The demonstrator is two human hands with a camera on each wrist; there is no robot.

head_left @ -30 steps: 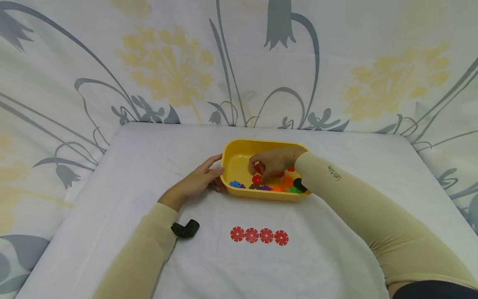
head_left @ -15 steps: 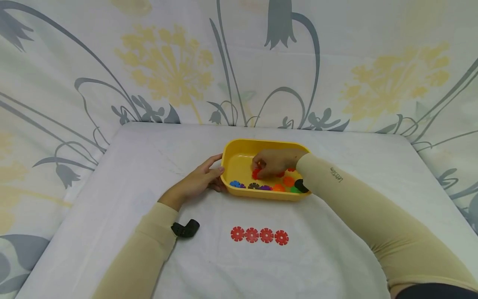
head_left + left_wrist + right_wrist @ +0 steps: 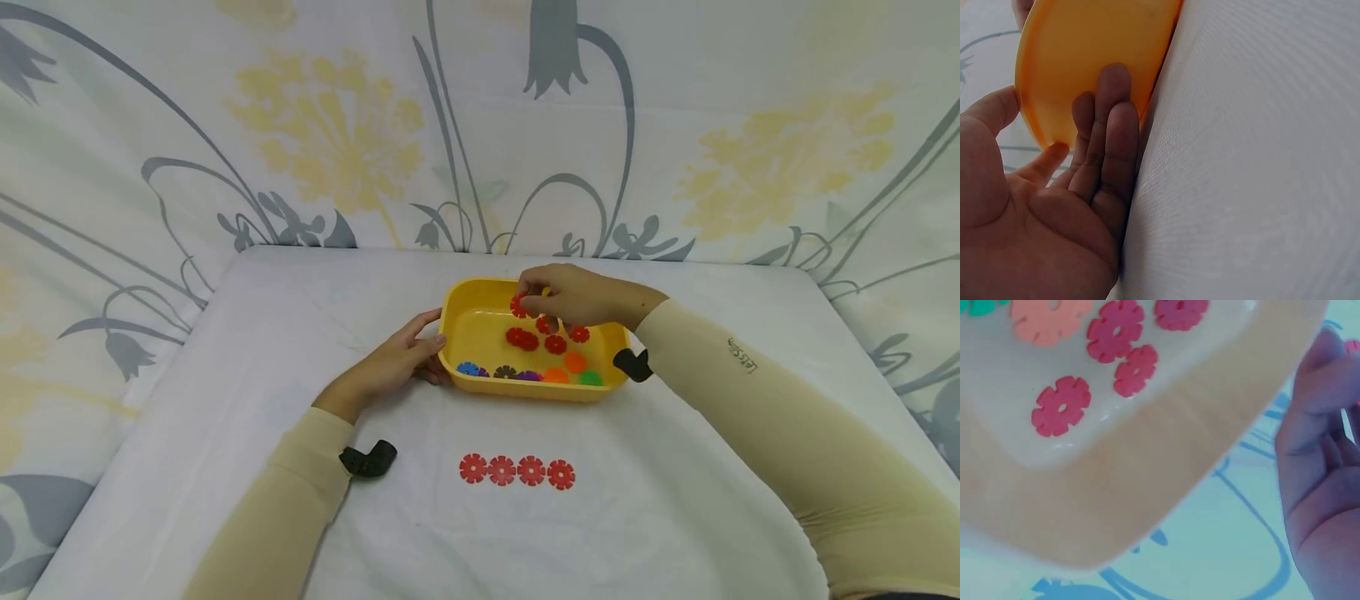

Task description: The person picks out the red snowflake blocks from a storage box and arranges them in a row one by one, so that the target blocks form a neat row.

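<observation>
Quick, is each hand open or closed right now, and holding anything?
Left hand: open, touching the yellow tray.
Right hand: closed, pinching a red disc.

Reads "LetsSlim" in small dark letters [image 3: 742, 356] on the beige right sleeve [image 3: 780, 425], toward the right edge of the bench [image 3: 720, 304].

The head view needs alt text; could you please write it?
A person's right-hand grip pinches a red notched disc above a yellow tray of colored discs, while the left-hand grip touches its side. Four red discs lie in a row on white cloth.
</observation>
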